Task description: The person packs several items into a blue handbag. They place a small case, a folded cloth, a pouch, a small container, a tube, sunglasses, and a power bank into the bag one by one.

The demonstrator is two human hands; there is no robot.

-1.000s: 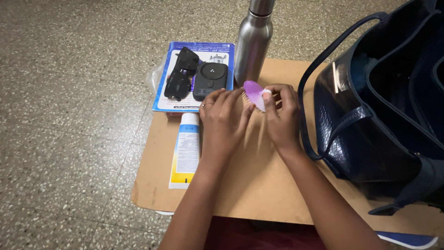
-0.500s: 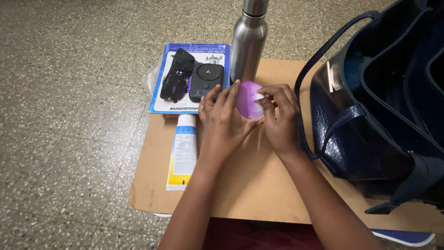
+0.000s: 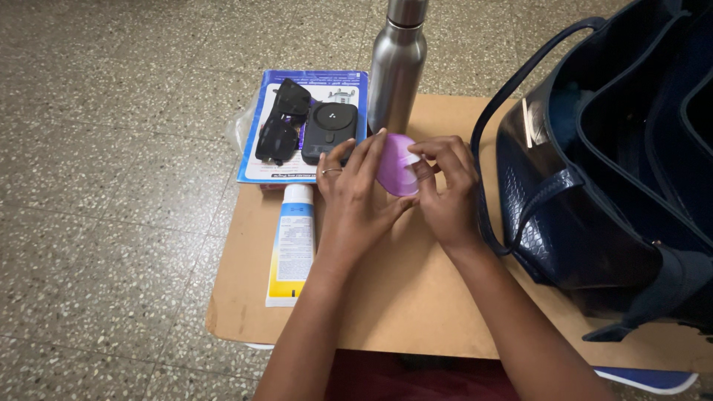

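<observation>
Both hands hold a small purple oval brush above a brown bench.
Head view: left hand [image 3: 355, 194] cups the smooth purple oval brush [image 3: 396, 165] from the left, right hand [image 3: 445, 189] pinches its right edge, over the matte fibreboard bench [image 3: 416, 297]. Since half a second ago the oval barely shifts and the fingers close in tighter. Brushed steel bottle [image 3: 396, 65] behind; white-yellow-blue tube [image 3: 292, 246] left, below a blue booklet [image 3: 306, 124] carrying black sunglasses [image 3: 282, 119] and a dark rounded-square pad [image 3: 329, 131]; navy textured handbag [image 3: 594, 171] right.
</observation>
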